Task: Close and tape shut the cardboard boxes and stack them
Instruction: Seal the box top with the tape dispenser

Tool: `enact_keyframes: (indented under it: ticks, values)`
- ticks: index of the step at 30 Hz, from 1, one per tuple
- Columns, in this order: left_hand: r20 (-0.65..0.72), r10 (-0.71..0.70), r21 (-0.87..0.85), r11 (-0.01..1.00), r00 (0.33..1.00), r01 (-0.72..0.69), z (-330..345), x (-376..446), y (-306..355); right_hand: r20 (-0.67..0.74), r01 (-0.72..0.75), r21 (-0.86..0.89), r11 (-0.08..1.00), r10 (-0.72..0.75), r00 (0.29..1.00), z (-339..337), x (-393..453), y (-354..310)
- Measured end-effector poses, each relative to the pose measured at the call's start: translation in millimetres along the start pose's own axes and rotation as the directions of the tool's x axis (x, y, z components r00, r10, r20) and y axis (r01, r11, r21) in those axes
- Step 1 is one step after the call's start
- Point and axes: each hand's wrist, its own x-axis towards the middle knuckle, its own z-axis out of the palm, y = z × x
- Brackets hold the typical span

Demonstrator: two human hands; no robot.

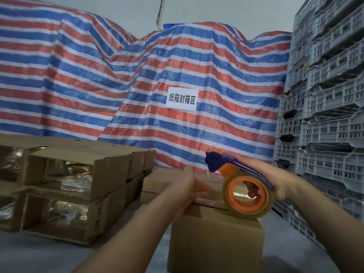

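Well left of both hands, open cardboard boxes [74, 186] sit stacked, shiny wrapped goods showing inside. The left hand [189, 192], fingers straight and empty, rests on the closed box [214, 237] directly below. The right hand [273, 180] grips the tape dispenser [242, 186] over that box's seam. The cardboard looks stiff and light; best held by its sides. A grey surface [39, 253] lies beneath, a striped tarp [137, 85] beyond, and grey crates [325, 115] to the right.
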Motion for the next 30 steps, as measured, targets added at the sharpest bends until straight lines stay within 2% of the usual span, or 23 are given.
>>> enact_keyframes:
  ticks: [7, 11, 17, 21, 23, 26, 28, 30]
  values:
    - [0.150, -0.008, -0.194, 0.980, 0.989, 0.037, -7, -2, 5, 0.018, 0.027, -0.054, 0.998, -0.026, 0.999, 3, 7, -4]
    - [0.108, -0.006, -0.315, 0.948, 0.994, 0.040, -13, -8, 7, -0.019, -0.003, -0.045, 0.999, 0.002, 1.000, 3, 5, -6]
    - [0.079, -0.003, -0.377, 0.926, 0.997, 0.033, -16, -11, 9, -0.018, -0.035, -0.117, 0.993, 0.033, 0.999, 8, 6, -11]
    - [0.052, 0.015, -0.391, 0.920, 0.999, 0.006, -15, -12, 7, -0.034, -0.035, -0.171, 0.985, 0.030, 0.999, 12, 5, -16]
    - [0.039, 0.021, -0.345, 0.939, 0.999, -0.006, -15, -13, 4, -0.035, -0.046, -0.191, 0.980, 0.040, 0.999, 12, 5, -18]
    - [-0.017, 0.001, -0.328, 0.945, 1.000, -0.006, -14, -12, 2, -0.006, -0.104, -0.265, 0.959, 0.106, 0.994, 13, 3, -25]
    - [-0.082, -0.034, -0.386, 0.922, 0.996, 0.000, -16, -11, 1, 0.009, -0.162, -0.310, 0.937, 0.173, 0.985, 10, 1, -34]
    - [-0.136, -0.097, -0.543, 0.840, 0.986, 0.008, -18, -10, -2, 0.018, -0.203, -0.355, 0.913, 0.224, 0.974, 4, -2, -38]
